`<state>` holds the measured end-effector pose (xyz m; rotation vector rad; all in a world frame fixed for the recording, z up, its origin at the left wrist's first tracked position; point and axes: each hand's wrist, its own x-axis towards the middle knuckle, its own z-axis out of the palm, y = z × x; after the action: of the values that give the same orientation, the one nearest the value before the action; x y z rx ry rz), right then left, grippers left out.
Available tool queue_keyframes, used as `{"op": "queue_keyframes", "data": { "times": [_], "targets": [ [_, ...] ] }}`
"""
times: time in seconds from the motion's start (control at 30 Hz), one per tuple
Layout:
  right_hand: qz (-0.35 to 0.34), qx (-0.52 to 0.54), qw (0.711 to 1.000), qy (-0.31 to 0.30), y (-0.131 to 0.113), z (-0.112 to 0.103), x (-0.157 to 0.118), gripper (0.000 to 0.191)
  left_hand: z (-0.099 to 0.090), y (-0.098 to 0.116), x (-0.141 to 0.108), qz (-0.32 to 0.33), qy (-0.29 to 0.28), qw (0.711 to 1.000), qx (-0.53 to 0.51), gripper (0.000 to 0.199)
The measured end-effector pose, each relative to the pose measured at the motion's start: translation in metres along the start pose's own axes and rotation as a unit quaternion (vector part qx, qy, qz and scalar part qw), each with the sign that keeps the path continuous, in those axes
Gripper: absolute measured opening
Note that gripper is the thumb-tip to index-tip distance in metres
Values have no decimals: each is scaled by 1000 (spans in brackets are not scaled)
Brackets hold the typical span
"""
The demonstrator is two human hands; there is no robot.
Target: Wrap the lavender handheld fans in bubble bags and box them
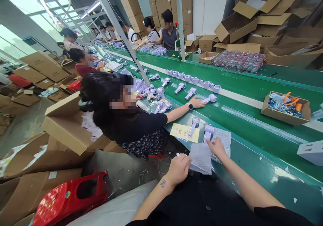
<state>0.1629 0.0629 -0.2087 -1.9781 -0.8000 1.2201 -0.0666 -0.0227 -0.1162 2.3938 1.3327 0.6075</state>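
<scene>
At the near edge of the green bench, my left hand point(178, 168) is closed on the left edge of a bubble-wrap bag point(201, 159). A small white piece shows at its fingertips; I cannot tell what it is. My right hand point(217, 147) pinches at the upper right edge of the same bag. Just beyond its fingertips lies a lilac handheld fan point(209, 129), its handle pointing toward the bag. Another bubble-wrap bag point(225, 139) lies partly beneath my right hand. To the left, a second handheld fan point(194, 125) rests on a yellow paper point(179, 130) with handwriting.
A co-worker point(131, 118) sits close on my left, one hand on a fan point(210, 99) on the green conveyor point(242, 118). Several more fans line the belt. A parts box point(285, 109) stands at right. A red stool point(73, 195) and open cartons point(65, 128) are lower left.
</scene>
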Motion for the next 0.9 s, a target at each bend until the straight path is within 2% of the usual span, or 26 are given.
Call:
{"op": "queue_keyframes", "data": {
  "times": [0.07, 0.13, 0.23, 0.3, 0.37, 0.43, 0.5, 0.57, 0.6, 0.67, 0.73, 0.8, 0.9],
  "targets": [
    [-16, -28, 999, 31, -14, 18, 14, 81, -7, -10, 0, -23, -23, 999, 3, 14],
    [-15, -44, 998, 53, -26, 33, 24, 89, -12, -19, 2, -56, -43, 997, -23, 11],
    [1, -39, 997, 66, -36, 43, 31, 86, -17, -28, 9, -97, -91, 986, -97, 12],
    [13, -11, 998, 65, -38, 38, 31, 84, -19, -31, 16, -109, -121, 977, -137, 20],
    [29, 38, 997, 53, -39, 23, 29, 80, -19, -31, 28, -111, -138, 971, -160, 21],
    [49, 102, 993, 24, -40, 0, 22, 69, -20, -29, 44, -127, -132, 967, -176, 12],
    [64, 162, 985, -10, -41, -31, 6, 55, -19, -23, 65, -156, -87, 968, -178, 10],
    [71, 234, 968, -50, -41, -65, -20, 43, -16, -13, 88, -157, -33, 973, -166, 10],
    [71, 277, 955, -75, -42, -81, -37, 41, -13, -6, 98, -138, -12, 978, -156, 10],
    [63, 386, 911, -135, -44, -109, -75, 45, -4, 10, 116, -64, 11, 989, -132, 8],
    [40, 419, 889, -183, -45, -127, -112, 52, 8, 26, 128, 26, 17, 995, -96, 10],
    [27, 405, 889, -212, -43, -134, -140, 61, 22, 42, 135, 104, 9, 992, -69, 11],
    [20, 396, 891, -222, -32, -133, -158, 76, 45, 59, 140, 173, -35, 980, -95, 12]
  ]
}}
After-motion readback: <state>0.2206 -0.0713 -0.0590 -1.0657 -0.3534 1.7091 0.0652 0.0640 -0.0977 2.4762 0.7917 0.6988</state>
